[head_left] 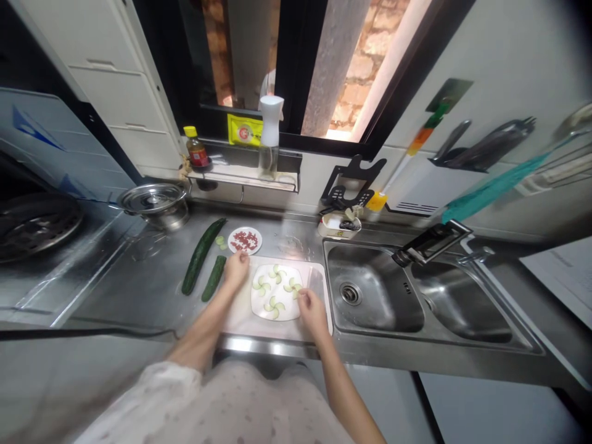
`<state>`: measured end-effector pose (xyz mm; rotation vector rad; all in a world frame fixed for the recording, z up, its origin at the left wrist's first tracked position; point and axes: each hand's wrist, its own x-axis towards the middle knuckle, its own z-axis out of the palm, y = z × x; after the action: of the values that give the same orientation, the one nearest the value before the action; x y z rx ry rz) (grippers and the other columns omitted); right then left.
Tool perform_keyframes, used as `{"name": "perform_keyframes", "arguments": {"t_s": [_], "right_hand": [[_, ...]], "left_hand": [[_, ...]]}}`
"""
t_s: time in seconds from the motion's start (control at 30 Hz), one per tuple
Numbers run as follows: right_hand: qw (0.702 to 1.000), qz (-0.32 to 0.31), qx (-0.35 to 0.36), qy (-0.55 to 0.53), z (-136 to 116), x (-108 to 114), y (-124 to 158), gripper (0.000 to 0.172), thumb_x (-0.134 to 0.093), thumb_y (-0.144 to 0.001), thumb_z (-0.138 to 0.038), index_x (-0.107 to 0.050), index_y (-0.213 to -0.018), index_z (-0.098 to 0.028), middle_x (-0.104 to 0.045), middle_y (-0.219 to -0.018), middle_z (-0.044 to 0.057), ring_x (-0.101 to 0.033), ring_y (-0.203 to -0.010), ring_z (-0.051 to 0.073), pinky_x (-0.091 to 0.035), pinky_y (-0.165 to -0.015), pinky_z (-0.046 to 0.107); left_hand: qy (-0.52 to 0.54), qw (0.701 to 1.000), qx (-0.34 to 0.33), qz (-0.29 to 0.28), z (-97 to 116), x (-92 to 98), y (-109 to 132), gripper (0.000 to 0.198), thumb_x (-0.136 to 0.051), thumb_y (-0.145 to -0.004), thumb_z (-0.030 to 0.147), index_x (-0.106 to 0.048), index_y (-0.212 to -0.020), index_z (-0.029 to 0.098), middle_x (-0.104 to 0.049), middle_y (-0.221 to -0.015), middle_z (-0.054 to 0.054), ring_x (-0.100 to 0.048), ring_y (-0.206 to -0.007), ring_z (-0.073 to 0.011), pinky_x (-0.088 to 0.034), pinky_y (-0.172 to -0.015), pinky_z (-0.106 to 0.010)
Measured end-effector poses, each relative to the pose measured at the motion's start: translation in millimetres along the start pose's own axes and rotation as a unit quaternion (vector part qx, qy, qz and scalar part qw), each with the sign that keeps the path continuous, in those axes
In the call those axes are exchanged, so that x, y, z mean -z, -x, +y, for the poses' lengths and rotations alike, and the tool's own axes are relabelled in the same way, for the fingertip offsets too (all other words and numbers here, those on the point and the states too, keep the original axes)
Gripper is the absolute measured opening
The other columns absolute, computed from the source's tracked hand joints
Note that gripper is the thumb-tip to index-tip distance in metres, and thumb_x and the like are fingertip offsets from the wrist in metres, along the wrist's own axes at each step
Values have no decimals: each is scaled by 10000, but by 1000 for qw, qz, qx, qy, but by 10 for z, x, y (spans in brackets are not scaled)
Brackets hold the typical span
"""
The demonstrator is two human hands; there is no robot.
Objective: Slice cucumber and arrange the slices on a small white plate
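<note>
A white squarish plate (276, 313) lies on a pale cutting board (240, 317). Thin cucumber slices (274, 306) are fanned on it in several pinwheels. At the plate's right edge, my right hand (313, 310) has its fingers pinched beside the rightmost pinwheel; what they hold, if anything, is hidden. My left hand (237, 269) is closed at the near edge of a small white dish (231, 232) of red bits like goji berries; its fingertips' contents cannot be made out. Left of it lie a cut cucumber piece (214, 279), a long whole cucumber (202, 254) and a few loose slices (221, 243).
A flat grey blade-like shape (317, 280) rests on the board's right side. Further right is a double steel sink (375, 327) with a black faucet (430, 243). A lidded steel pot (155, 203) stands back left. Bottles line a wall shelf (245, 177).
</note>
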<state>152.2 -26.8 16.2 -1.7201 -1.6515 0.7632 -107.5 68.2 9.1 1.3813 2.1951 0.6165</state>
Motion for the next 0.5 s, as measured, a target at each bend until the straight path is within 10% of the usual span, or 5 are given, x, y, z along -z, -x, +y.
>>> {"name": "perform_keyframes", "arguments": {"t_s": [0.5], "right_hand": [[1000,6,-11,22,26,44,99,319,-404,-851,-387,-664,-869,-201,-690,-764,56,-619,-699,199,-439,-636,270]], "left_hand": [[-160,986,24,-29,68,25,-527,319,-464,-875,373,-703,-1011,211,-685,-1051,-136,-633,-969,-278,-476,-787,-356]]}}
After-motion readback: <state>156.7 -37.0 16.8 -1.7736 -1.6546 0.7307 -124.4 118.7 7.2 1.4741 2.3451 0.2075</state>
